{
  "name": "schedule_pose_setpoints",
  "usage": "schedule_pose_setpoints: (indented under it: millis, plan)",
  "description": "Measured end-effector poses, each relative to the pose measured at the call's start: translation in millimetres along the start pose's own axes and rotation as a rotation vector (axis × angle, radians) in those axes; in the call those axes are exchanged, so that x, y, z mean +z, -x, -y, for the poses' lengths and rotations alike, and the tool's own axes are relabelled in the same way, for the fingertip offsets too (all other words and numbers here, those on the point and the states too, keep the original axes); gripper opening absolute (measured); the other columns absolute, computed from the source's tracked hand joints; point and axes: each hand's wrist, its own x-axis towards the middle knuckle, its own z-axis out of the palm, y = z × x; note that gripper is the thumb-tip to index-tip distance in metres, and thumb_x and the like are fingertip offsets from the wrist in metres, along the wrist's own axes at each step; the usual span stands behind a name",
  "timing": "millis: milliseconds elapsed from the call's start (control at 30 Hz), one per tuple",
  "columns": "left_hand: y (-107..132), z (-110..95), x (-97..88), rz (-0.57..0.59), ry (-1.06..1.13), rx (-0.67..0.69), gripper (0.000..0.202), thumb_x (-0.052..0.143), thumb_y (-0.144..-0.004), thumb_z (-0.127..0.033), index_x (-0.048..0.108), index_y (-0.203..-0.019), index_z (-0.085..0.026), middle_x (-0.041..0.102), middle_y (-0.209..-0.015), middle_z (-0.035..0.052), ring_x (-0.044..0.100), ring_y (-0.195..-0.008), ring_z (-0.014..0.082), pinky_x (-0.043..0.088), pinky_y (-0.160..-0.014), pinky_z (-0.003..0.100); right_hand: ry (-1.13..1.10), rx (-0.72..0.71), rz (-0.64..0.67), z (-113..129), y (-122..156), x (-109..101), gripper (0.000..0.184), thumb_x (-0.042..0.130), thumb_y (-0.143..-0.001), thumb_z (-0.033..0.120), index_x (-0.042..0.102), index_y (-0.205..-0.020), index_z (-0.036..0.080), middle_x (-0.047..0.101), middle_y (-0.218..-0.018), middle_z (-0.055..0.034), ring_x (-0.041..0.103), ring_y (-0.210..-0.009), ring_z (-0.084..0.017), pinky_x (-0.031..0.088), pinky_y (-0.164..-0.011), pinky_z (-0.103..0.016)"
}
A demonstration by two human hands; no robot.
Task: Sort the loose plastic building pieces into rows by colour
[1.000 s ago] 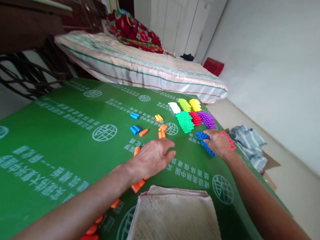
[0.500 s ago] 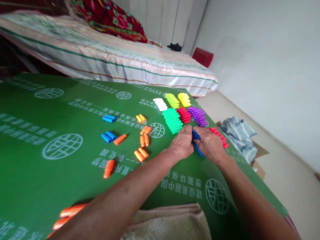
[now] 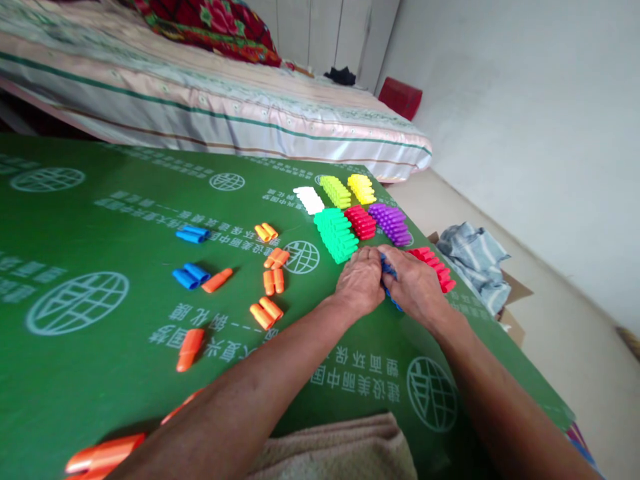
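A bundle of blue plastic caps [image 3: 388,268] lies between my hands on the green board, mostly hidden by them. My left hand [image 3: 363,280] presses its left side with the fingers curled. From the right, my right hand [image 3: 415,280] wraps over the same bundle, thumb inward. Just beyond my left hand sits a stack of green caps [image 3: 337,235]. Red-pink caps [image 3: 434,267] lie in a stack beside my right hand. Farther back are stacked dark red caps [image 3: 360,222], purple caps [image 3: 390,223], white caps [image 3: 309,200], lime caps [image 3: 335,191] and yellow caps [image 3: 361,189].
On the left of the green board [image 3: 150,220] lie loose blue caps [image 3: 192,275] and several orange caps [image 3: 267,312]. A folded towel [image 3: 340,450] is at the near edge. Behind stands a bed [image 3: 225,113]; striped cloth [image 3: 473,263] sits on the floor to the right.
My hands have drawn slightly closer together, covering more of the blue caps. The view has shifted, so the loose caps appear farther left.
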Motion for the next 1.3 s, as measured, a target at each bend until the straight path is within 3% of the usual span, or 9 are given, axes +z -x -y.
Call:
schedule_pose_setpoints:
  millis: [300, 467, 633, 967, 1300]
  plan:
    - [1, 2, 1.8, 0.017, -0.021, 0.003, 0.054, 0.056, -0.076, -0.007, 0.042, -0.128, -0.005, 0.039, -0.141, 0.0179, 0.033, -0.136, 0.0282, 0.027, -0.12, 0.036, -0.16, 0.171, -0.211, -25, 16, -13, 0.033, 0.053, -0.085, 0.032, 0.068, -0.111, 0.018, 0.072, -0.104, -0.0103, 0.068, -0.091, -0.024, 0.054, -0.085, -0.039]
    - [1, 5, 5.8, 0.003, -0.018, 0.027, 0.055, 0.054, -0.076, -0.008, 0.04, -0.13, -0.005, 0.04, -0.142, 0.0173, 0.033, -0.136, 0.0267, 0.027, -0.12, 0.037, -0.131, 0.274, -0.19, -31, 46, -13, 0.035, 0.053, -0.087, 0.04, 0.069, -0.109, 0.019, 0.072, -0.106, -0.0112, 0.068, -0.093, -0.026, 0.054, -0.083, -0.039]
    - [0, 7, 6.9, -0.026, -0.01, 0.051, 0.049, 0.054, -0.075, -0.008, 0.044, -0.124, -0.008, 0.045, -0.136, 0.016, 0.037, -0.132, 0.0251, 0.031, -0.118, 0.037, -0.238, 0.285, -0.14, -28, 68, -10, 0.041, 0.058, -0.084, 0.047, 0.066, -0.113, 0.019, 0.072, -0.105, -0.0111, 0.068, -0.09, -0.026, 0.056, -0.077, -0.039]
    - [3, 13, 6.0, -0.05, 0.025, 0.083, 0.045, 0.051, -0.074, -0.004, 0.047, -0.118, -0.011, 0.051, -0.128, 0.0129, 0.046, -0.122, 0.0235, 0.04, -0.11, 0.037, -0.279, 0.243, -0.055, -20, 69, 7, 0.046, 0.065, -0.079, 0.036, 0.06, -0.121, 0.019, 0.068, -0.115, -0.0112, 0.065, -0.102, -0.026, 0.053, -0.089, -0.043]
    - [1, 16, 7.8, -0.075, 0.043, 0.092, 0.045, 0.049, -0.074, -0.003, 0.047, -0.119, -0.012, 0.054, -0.125, 0.0125, 0.048, -0.121, 0.0239, 0.041, -0.11, 0.039, -0.281, 0.272, -0.078, -13, 66, 9, 0.043, 0.061, -0.079, 0.03, 0.06, -0.121, 0.021, 0.068, -0.115, -0.01, 0.064, -0.103, -0.026, 0.053, -0.089, -0.043]
